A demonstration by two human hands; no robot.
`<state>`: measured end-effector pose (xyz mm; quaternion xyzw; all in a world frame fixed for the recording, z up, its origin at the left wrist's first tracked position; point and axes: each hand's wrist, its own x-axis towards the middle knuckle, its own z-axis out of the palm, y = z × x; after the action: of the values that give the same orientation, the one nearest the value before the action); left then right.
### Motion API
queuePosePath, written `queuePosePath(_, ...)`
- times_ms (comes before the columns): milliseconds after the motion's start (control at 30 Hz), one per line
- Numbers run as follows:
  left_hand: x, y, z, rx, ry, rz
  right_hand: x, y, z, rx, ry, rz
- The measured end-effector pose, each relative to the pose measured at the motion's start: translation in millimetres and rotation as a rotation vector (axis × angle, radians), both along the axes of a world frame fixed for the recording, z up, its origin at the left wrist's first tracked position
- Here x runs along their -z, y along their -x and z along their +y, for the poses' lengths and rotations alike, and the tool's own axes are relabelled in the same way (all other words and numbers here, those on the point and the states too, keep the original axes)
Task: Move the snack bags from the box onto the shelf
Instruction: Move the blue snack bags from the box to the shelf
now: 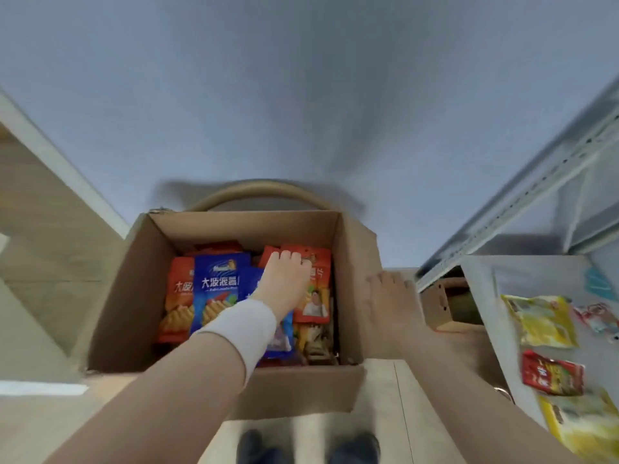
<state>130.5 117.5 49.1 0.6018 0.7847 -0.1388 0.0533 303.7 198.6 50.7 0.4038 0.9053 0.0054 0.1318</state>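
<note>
An open cardboard box (pixel 248 227) stands in front of me, holding several snack bags. A blue chip bag (pixel 219 286) and an orange chip bag (pixel 179 296) lie at its left. My left hand (pixel 286 276) reaches into the box, its fingers bent down over the top of a red snack bag (pixel 316 306) at the right side. My right hand (pixel 392 296) hangs flat with straight fingers just outside the box's right wall and holds nothing. On the white shelf (pixel 536 272) at the right lie a yellow bag (pixel 539 321), a red bag (pixel 552 376) and another yellow bag (pixel 582 426).
A curved tan rim (pixel 261 187) shows behind the box. A smaller cardboard box (pixel 442 303) sits under the shelf. Grey perforated shelf uprights (pixel 536 182) rise at the right. My shoes (pixel 308 447) stand on the wooden floor below the box.
</note>
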Motion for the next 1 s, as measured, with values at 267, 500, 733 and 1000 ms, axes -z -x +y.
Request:
queuePosePath(267,86.4,102.1,-89.3,-0.298,0.191,-0.216,95.7,81.1,-78.3,0.037,0.319,-0.026)
queuePosePath(500,161.6,148.0,-102.1,-0.703,0.242,-0.465,172.3,125.5,-80.4,0.190,0.528,-0.062)
queuePosePath(733,247.0,202.1,-91.8,-1.341,-0.074,-0.711,245.3,161.6,-77.4,0.765,0.695,0.123)
queuePosePath(1000,271.8,219.9,-85.1,-1.459,-0.299,-0.908,261.2,177.8,-85.9,1.058,0.614,0.187)
